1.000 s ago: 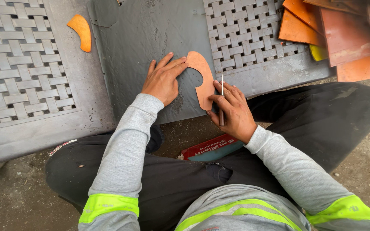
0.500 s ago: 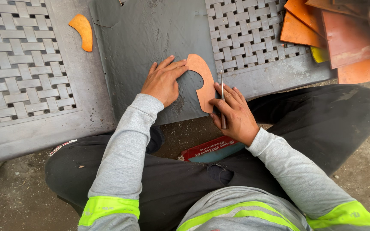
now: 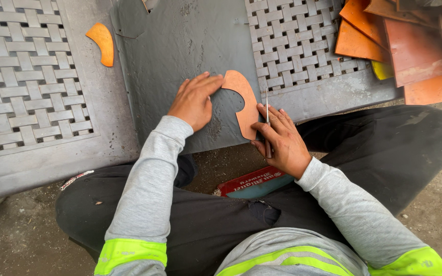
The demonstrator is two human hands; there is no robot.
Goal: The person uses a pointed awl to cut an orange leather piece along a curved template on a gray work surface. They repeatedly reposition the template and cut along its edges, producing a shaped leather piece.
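- Ground (image 3: pixel 16 240): bare dirt, taking up the bottom of the view; the person is sitting on it with legs in dark trousers spreading to both sides.
- Grey woven-pattern panels (image 3: pixel 31 87): lying flat to the left and at upper right, flanking the sheet in the middle.
- Dark grey sheet (image 3: pixel 180 46): lying flat in front of the person, between the panels, its near edge reaching over the legs; serving as the material being marked.
- Stack of orange and reddish sheets (image 3: pixel 415 51): resting at upper right, well apart from the hands.
- Red and teal flat packet (image 3: pixel 251 183): lying on the ground between the legs, just below the right hand.
- Orange template (image 3: pixel 241 102): a curved cut-out shape with a round notch, lying flat on the dark grey sheet near its lower edge, between the two hands.
- Small orange curved piece (image 3: pixel 103 43): lying at upper left, at the edge of the dark sheet, untouched.
- Left hand (image 3: pixel 193 102): pressing flat, fingers spread and not clenched, fingertips touching the template's upper left edge and pinning it.
- Right hand (image 3: pixel 282 143): fingers pinching a thin tool.
- Thin metal tool (image 3: pixel 267 117): standing against the template's right edge. Judging by this, tracing is under way; no finished outline is showing, and cutting appears to remain.
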